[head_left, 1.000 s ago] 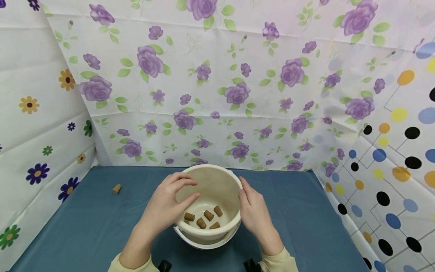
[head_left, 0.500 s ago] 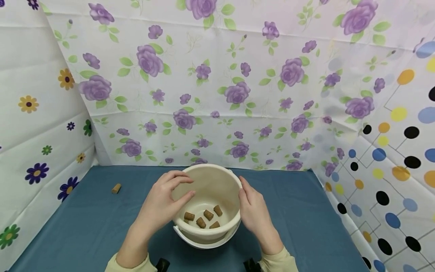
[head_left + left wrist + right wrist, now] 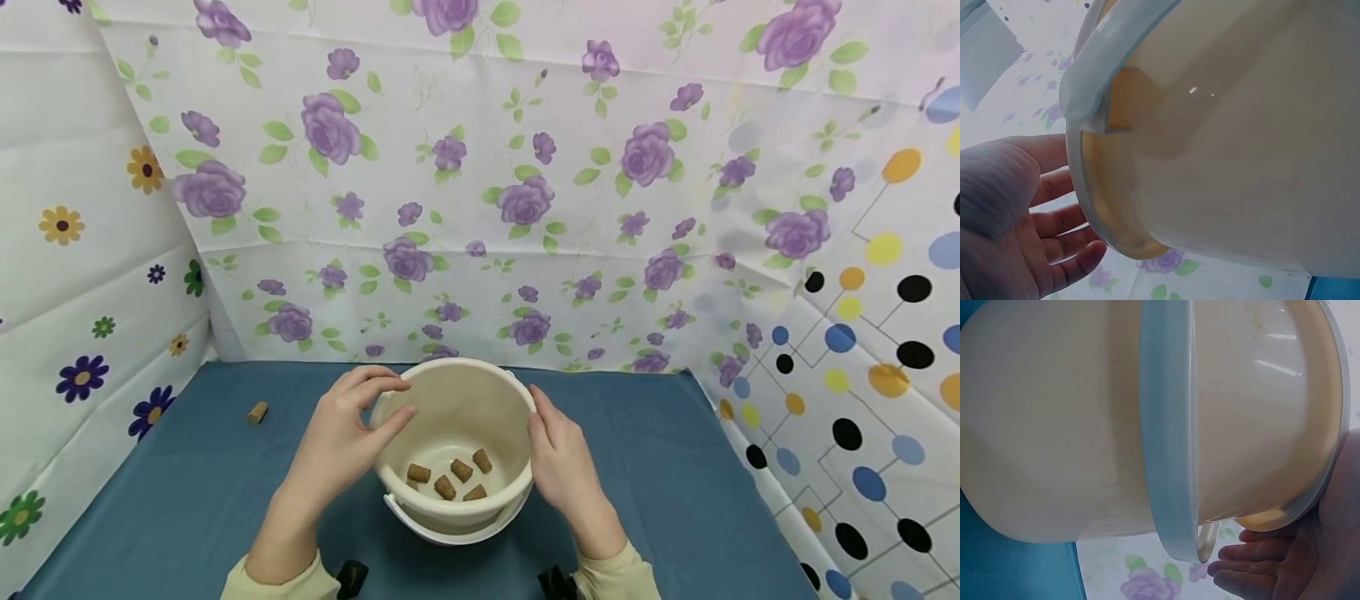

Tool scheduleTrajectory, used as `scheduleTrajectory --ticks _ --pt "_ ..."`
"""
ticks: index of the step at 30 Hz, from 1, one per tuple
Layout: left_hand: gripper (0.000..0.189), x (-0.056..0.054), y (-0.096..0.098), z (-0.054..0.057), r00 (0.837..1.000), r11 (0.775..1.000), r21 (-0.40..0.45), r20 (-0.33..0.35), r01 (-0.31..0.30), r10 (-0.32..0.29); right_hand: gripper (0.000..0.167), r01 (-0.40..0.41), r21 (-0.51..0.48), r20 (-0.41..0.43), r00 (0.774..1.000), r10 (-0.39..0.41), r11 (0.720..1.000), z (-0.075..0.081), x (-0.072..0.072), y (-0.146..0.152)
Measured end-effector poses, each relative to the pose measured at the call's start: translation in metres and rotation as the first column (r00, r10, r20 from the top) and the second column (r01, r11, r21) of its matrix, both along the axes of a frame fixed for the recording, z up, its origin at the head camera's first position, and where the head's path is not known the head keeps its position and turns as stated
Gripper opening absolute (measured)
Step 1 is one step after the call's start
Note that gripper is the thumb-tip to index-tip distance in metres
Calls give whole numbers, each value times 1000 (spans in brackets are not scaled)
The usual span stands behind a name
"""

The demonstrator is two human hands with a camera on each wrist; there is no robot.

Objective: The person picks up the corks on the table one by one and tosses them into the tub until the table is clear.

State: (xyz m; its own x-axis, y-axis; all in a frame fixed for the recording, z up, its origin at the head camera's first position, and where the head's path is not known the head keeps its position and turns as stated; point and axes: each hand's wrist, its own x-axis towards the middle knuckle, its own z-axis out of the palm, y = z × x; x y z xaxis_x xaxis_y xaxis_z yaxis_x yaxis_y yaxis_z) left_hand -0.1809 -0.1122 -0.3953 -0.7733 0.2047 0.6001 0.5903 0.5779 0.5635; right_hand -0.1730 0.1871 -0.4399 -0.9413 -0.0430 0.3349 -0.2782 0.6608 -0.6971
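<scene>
A cream bucket point(image 3: 453, 505) stands on the blue cloth, its white handle point(image 3: 444, 537) hanging down at the front. Inside lie several brown corks point(image 3: 461, 471). My left hand point(image 3: 335, 442) is at the bucket's left rim, thumb and fingers spread apart with nothing between them. In the left wrist view its loosely bent fingers point(image 3: 1063, 240) appear just beyond the rim. My right hand point(image 3: 564, 462) rests against the right side of the rim. The right wrist view shows its fingers point(image 3: 1254, 569) extended along the bucket's outside; the thumb is hidden there.
One more cork point(image 3: 257, 412) lies on the blue cloth point(image 3: 637, 492) at the far left. Patterned sheets point(image 3: 465, 192) close off the back and both sides. Black straps point(image 3: 351, 578) sit by the wrists.
My left hand has drawn back to the left, from over the bucket's opening to its rim. The right hand, the bucket and the corks have stayed in place.
</scene>
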Motion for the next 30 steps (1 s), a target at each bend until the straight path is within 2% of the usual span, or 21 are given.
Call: scheduleTrajectory --ticks 11,19,30 --pt "26 -1 -3 3 1000 1000 -2 -3 -23 23 50 -2 0 5 1000 2 1000 2 -1 0" --pt "27 -3 -5 0 999 1000 9 11 -30 30 50 -4 -4 12 1000 4 1000 1 1 0" --pt "30 -6 -12 0 994 995 58 70 -83 79 50 -5 -5 7 1000 5 1000 1 0 1"
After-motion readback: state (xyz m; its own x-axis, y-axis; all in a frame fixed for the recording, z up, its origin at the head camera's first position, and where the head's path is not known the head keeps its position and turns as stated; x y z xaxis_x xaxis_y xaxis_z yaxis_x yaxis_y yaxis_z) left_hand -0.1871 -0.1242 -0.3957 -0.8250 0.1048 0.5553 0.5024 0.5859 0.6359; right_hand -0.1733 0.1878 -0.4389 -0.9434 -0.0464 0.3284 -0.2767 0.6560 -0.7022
